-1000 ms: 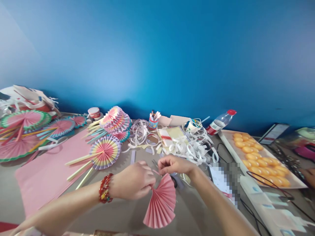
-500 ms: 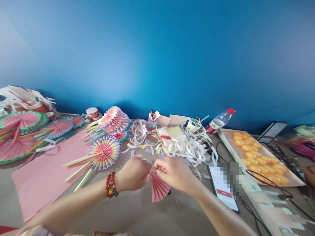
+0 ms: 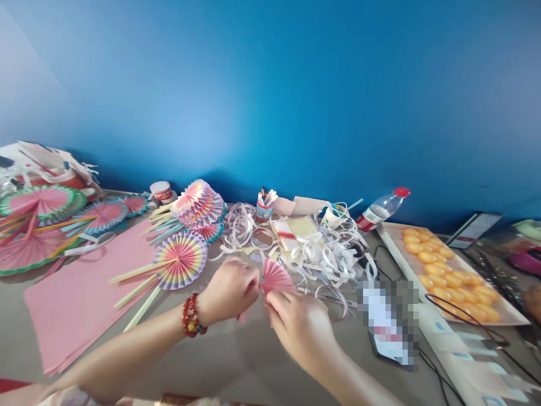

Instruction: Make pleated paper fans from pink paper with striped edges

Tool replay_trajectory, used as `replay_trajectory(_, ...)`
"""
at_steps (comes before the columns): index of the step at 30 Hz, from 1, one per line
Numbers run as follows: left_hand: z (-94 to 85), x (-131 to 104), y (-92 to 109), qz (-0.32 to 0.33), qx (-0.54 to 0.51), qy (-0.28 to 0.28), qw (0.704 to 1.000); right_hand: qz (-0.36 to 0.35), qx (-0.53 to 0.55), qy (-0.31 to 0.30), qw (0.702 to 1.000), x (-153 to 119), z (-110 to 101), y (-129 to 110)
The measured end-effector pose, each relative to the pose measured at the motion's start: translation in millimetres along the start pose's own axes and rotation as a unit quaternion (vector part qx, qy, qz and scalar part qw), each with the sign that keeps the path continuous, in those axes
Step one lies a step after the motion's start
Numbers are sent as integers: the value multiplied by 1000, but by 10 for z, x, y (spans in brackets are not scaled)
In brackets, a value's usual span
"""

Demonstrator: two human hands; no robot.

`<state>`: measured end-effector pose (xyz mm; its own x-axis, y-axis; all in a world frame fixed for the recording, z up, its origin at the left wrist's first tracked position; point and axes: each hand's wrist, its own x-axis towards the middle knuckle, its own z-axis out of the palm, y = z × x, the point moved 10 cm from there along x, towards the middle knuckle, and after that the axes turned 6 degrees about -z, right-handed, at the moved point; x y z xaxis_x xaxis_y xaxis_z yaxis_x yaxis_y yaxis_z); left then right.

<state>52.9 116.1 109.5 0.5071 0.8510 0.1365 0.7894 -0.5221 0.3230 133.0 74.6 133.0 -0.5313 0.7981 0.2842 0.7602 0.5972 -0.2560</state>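
Note:
A pleated pink paper fan (image 3: 276,276) is spread out between my hands, its narrow gathered end towards my left hand. My left hand (image 3: 230,290), with red bead bracelets at the wrist, is closed around that gathered end; a bit of pink paper pokes out beneath it. My right hand (image 3: 298,324) pinches the fan's lower edge, its fingertips partly hidden behind the knuckles. To the left, a finished round paper fan (image 3: 180,260) with pale sticks lies on a stack of pink paper sheets (image 3: 80,301).
Curled white paper strips (image 3: 329,254) heap up behind my hands, beside a pen cup (image 3: 264,208). On the right are a bottle (image 3: 382,208), a phone (image 3: 389,327), black cables and a tray of orange-yellow pieces (image 3: 443,270). More paper fans (image 3: 42,203) lie far left.
My right hand has moved lower and turned. The pink fan's spread pleats, which hung below the hands, now point up and away from me. My left hand has stayed nearly in place.

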Motion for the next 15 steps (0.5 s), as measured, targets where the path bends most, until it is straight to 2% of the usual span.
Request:
replay_trajectory(2,-15,8,-83,-24,-23,24,999,-19,-70,40,997,-81,-41,-102)
replay_trajectory(4,-24,15,-188,-53,-61,43,996,-37,-105,52,992,-149,-28,-186)
replay_trajectory(9,-34,18,-454,-127,-213,42,968,-21,-95,83,992,-239,-3,-134)
replay_trajectory(12,-9,-2,-549,-159,-334,20,929,-5,-41,118,992,-274,23,-13)
replay_trajectory(15,90,-37,-576,-186,-485,-25,854,17,34,127,991,-300,118,150)
